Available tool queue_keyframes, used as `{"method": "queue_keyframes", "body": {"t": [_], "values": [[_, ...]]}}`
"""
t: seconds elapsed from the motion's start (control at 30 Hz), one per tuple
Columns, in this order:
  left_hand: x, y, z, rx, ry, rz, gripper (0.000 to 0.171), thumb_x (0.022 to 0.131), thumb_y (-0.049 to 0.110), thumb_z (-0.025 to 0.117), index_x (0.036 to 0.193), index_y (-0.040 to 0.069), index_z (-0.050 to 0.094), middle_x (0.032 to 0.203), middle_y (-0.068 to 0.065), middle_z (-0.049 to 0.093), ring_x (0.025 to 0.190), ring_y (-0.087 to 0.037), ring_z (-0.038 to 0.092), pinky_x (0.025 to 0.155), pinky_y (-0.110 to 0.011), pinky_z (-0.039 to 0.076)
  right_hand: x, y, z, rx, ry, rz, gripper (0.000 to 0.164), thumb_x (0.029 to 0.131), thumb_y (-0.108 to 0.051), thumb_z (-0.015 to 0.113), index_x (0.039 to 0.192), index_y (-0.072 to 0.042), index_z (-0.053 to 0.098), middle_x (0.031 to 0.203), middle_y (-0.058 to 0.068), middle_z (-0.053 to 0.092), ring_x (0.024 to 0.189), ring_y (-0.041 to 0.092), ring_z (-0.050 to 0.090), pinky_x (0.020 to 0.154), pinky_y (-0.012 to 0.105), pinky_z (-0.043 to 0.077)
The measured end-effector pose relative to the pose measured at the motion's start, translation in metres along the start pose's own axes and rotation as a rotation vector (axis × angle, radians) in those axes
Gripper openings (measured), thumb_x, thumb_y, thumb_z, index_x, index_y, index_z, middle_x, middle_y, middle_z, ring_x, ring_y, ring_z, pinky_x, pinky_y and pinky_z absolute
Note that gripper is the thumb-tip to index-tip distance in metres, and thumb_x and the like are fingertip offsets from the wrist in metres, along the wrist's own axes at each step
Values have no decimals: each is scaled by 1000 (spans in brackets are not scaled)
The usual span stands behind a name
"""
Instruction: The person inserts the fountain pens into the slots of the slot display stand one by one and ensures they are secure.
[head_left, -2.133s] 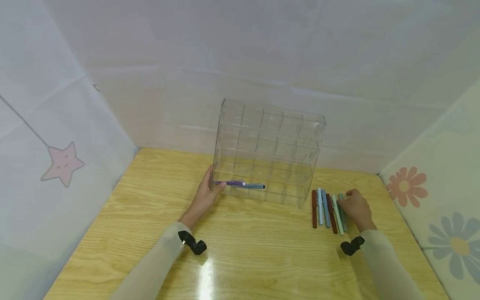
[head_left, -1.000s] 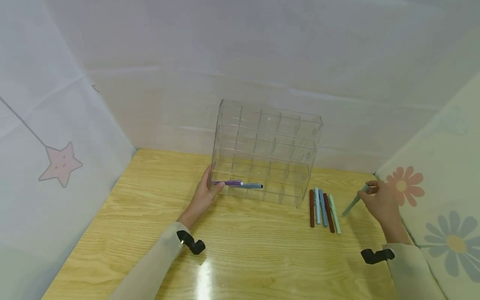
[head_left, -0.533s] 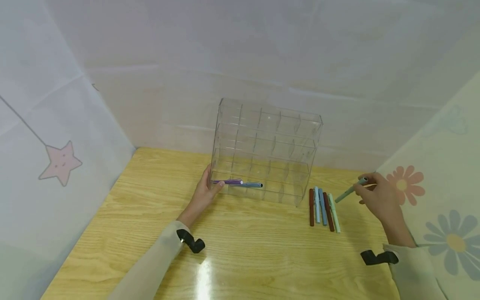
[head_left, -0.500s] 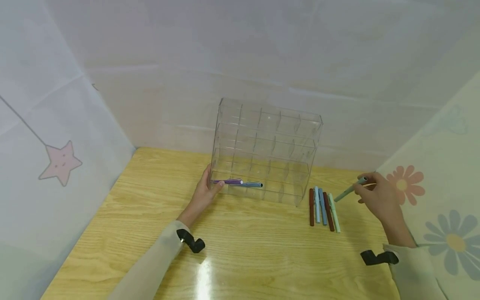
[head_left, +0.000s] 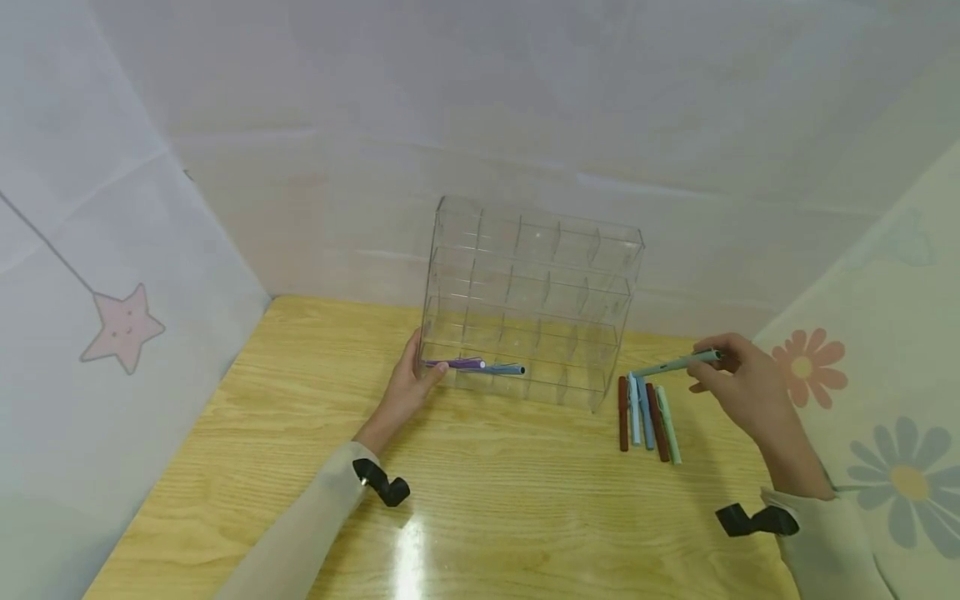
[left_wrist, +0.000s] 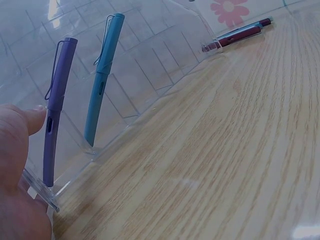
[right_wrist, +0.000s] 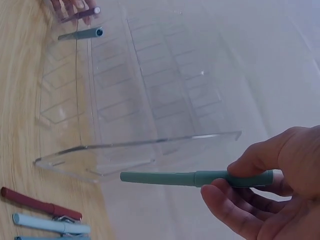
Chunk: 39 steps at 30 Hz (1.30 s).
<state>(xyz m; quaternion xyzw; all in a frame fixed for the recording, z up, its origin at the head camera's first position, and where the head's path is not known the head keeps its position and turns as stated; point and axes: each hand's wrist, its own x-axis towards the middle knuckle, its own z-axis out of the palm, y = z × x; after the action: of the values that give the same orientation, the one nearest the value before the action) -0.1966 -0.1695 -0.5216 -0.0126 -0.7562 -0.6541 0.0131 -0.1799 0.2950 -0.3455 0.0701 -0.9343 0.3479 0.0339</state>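
A clear stepped organizer with many compartments (head_left: 542,320) stands on the table, and my left hand (head_left: 403,390) grips its lower left side, thumb over the front. Inside the lowest row lean a purple pen (left_wrist: 59,100), beside that thumb, and a blue-teal pen (left_wrist: 103,80) in the compartment to its right. My right hand (head_left: 753,392) pinches a capped grey-green pen (right_wrist: 165,179) between thumb and fingers near its cap end. Held above the table to the right of the organizer, the pen lies nearly level, its free end pointing left.
Right of the organizer lies a row of pens on the wooden table (head_left: 487,500): a dark red pen (head_left: 623,414), a light blue pen (head_left: 635,412), a blue pen, another dark red pen and a light green pen (head_left: 669,427). Fabric walls (head_left: 525,125) enclose the table.
My right hand has picked the grey-green pen from the row's right end, lifted it, turned it nearly level and brought it left towards the organizer. My left hand stays in place.
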Motion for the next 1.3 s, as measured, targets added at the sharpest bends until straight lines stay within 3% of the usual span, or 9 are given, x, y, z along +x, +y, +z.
{"method": "queue_keyframes", "body": {"t": [0.37, 0.67, 0.9, 1.13, 1.3], "values": [[2, -2, -1, 24, 1, -7, 90, 108, 33, 64, 174, 21, 5, 182, -10, 5, 169, -37, 5, 138, -58, 10, 2, -21, 9, 51, -15, -61, 29, 107, -16, 65, 131, 1, 62, 106, 15, 74, 75, -6, 72, 70, 20, 60], [1, -3, -1, 20, 1, 2, 89, 109, 31, 64, 174, 20, 5, 182, -11, 5, 169, -37, 5, 138, -57, 10, 6, -36, 27, 108, -78, -87, 29, 108, -17, 65, 130, 1, 60, 112, 22, 73, 77, -3, 70, 73, 21, 61], [3, -5, 0, 14, 0, 9, 87, 109, 30, 63, 174, 22, 6, 182, -11, 6, 169, -38, 5, 138, -59, 10, 10, -45, 41, 135, -107, -102, 30, 108, -21, 64, 131, -1, 61, 112, 20, 73, 79, 0, 70, 64, 25, 58], [4, -6, 0, 28, 8, -1, 90, 108, 36, 65, 174, 22, 6, 182, -10, 6, 170, -36, 5, 138, -57, 11, 15, -55, 60, 189, -109, -154, 25, 107, -15, 64, 126, 1, 63, 114, 21, 71, 85, 2, 71, 78, 21, 63], [5, -6, 0, 24, 14, 3, 88, 108, 34, 66, 174, 23, 8, 182, -10, 7, 169, -37, 6, 138, -57, 11, 19, -59, 75, 239, -121, -178, 23, 107, -12, 64, 126, 1, 62, 116, 21, 69, 86, 5, 72, 78, 23, 65]]}}
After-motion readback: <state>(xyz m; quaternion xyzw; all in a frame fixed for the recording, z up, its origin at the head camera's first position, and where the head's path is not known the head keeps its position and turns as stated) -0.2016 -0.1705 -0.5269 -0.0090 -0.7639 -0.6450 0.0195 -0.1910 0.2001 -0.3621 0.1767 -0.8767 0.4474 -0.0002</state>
